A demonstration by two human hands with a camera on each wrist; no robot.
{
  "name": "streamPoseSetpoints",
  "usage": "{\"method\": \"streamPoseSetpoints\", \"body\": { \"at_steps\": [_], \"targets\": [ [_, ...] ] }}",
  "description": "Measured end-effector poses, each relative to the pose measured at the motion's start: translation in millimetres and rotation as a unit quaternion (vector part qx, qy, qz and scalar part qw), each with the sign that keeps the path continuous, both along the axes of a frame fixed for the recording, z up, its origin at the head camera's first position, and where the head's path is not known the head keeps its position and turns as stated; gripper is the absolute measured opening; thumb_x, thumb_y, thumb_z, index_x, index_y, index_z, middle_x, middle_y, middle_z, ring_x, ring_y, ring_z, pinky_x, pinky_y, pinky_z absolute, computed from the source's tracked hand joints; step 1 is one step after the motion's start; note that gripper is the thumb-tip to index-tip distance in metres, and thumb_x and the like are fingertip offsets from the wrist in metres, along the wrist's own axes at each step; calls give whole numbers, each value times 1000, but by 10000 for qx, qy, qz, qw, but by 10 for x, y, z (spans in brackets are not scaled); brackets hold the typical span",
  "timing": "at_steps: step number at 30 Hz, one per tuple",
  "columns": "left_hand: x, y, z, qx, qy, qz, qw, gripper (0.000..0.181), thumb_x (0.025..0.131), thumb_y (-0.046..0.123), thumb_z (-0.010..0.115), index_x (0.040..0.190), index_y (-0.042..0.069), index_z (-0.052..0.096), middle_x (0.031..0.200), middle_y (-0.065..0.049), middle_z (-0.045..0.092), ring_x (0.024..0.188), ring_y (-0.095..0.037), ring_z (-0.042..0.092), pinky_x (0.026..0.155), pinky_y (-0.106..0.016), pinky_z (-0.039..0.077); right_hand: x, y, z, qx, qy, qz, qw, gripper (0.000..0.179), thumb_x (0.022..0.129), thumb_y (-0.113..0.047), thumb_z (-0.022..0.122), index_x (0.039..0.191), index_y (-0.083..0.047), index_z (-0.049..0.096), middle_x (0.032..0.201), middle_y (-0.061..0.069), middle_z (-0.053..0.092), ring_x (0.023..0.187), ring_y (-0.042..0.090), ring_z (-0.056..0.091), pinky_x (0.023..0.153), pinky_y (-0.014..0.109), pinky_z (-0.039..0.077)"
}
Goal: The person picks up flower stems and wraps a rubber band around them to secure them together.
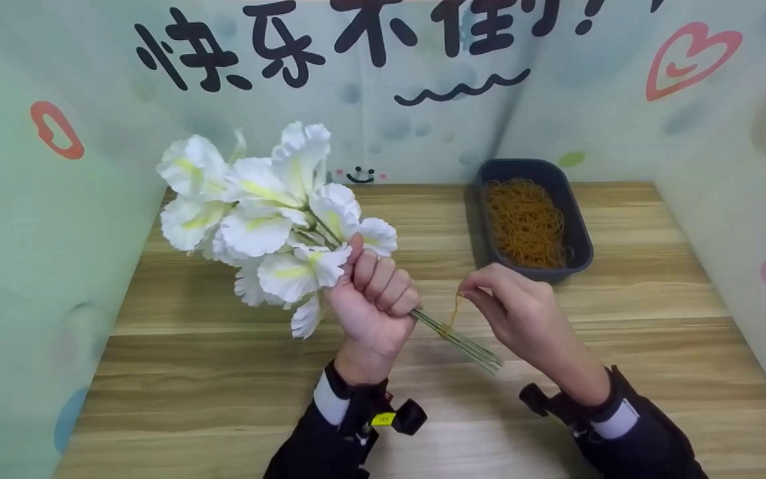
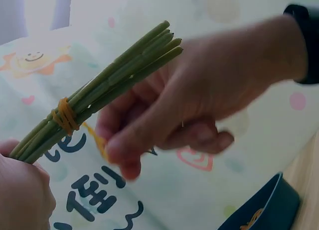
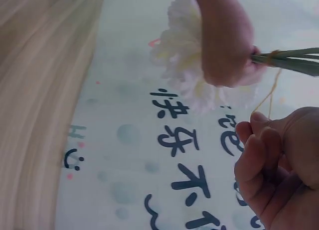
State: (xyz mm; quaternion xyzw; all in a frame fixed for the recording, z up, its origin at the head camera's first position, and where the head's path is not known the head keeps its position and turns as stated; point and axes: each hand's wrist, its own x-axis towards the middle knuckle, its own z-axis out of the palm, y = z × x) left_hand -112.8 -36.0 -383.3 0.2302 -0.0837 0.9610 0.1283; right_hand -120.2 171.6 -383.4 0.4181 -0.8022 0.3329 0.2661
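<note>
In the head view, my left hand (image 1: 373,306) grips the green stems (image 1: 469,346) of a bunch of white artificial flowers (image 1: 263,213) with yellow centres. The blooms spread up and to the left; the stem ends point down to the right. A tan rubber band (image 2: 66,116) is wound several times around the stems, below the left hand. My right hand (image 1: 529,313) pinches a loop of that band between thumb and finger, pulling it taut away from the stems. The stretched loop also shows in the right wrist view, beside the right hand (image 3: 279,165).
A dark blue bin (image 1: 579,249) holding a heap of rubber bands (image 1: 526,223) stands at the back right of the wooden table (image 1: 210,386). Behind it rises a printed backdrop (image 1: 416,140), with side panels left and right. A small camera sits on each wrist.
</note>
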Motion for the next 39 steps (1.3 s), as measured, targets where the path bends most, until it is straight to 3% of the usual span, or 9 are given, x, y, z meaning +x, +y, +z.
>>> {"method": "streamPoseSetpoints", "body": {
  "at_steps": [4, 8, 17, 21, 28, 33, 39],
  "targets": [
    [26, 24, 2, 68, -95, -127, 9999, 55, 106, 25, 49, 61, 21, 18, 55, 9, 14, 47, -6, 8, 45, -20, 4, -45, -59, -80, 147, 18, 245, 9996, 19, 90, 5, 78, 103, -5, 69, 90, 3, 73, 79, 13, 71, 70, 25, 59],
    [25, 27, 3, 141, -102, -9, 9998, 55, 107, 24, 48, 62, 20, 17, 55, 8, 13, 47, -6, 8, 45, -19, 5, -53, -123, -160, 282, -59, 577, 9979, 16, 93, 3, 77, 103, -6, 69, 90, 1, 73, 77, 11, 70, 69, 22, 58],
    [3, -9, 10, 327, -158, 172, 9992, 54, 106, 23, 48, 62, 21, 18, 55, 9, 14, 46, -5, 9, 44, -19, 6, 42, -213, -333, 324, -1301, 1221, 9834, 22, 98, 4, 66, 114, -10, 71, 94, -1, 75, 81, 8, 69, 74, 20, 58],
    [-11, -56, 34, 497, -198, 278, 9982, 54, 106, 23, 48, 62, 22, 18, 55, 9, 15, 46, -5, 9, 43, -19, 6, 49, -253, -358, 146, -1443, 1251, 9815, 16, 98, 0, 70, 110, -10, 73, 91, -1, 74, 76, 6, 66, 69, 17, 55],
    [-5, -151, 92, 834, -178, 251, 9960, 54, 106, 23, 47, 61, 23, 19, 54, 10, 15, 46, -5, 10, 44, -19, 6, 23, -246, -356, -259, -1469, 1234, 9811, 27, 89, 14, 68, 107, -6, 73, 90, 4, 74, 64, 5, 57, 56, 14, 47],
    [14, -166, 120, 927, 44, 158, 9956, 54, 107, 23, 47, 61, 22, 19, 54, 9, 16, 46, -5, 10, 44, -19, 6, -48, -172, -279, -749, -1910, 1145, 9720, 17, 96, 10, 69, 105, -4, 73, 88, 9, 76, 59, 5, 60, 53, 16, 51],
    [23, -145, 114, 904, 216, 24, 9957, 54, 107, 22, 46, 61, 21, 18, 55, 9, 15, 46, -5, 10, 43, -19, 6, -99, -94, -188, -1265, -2208, 1211, 9595, 21, 94, 18, 66, 102, -1, 72, 82, 13, 71, 47, 10, 54, 45, 19, 48]
  ]
}}
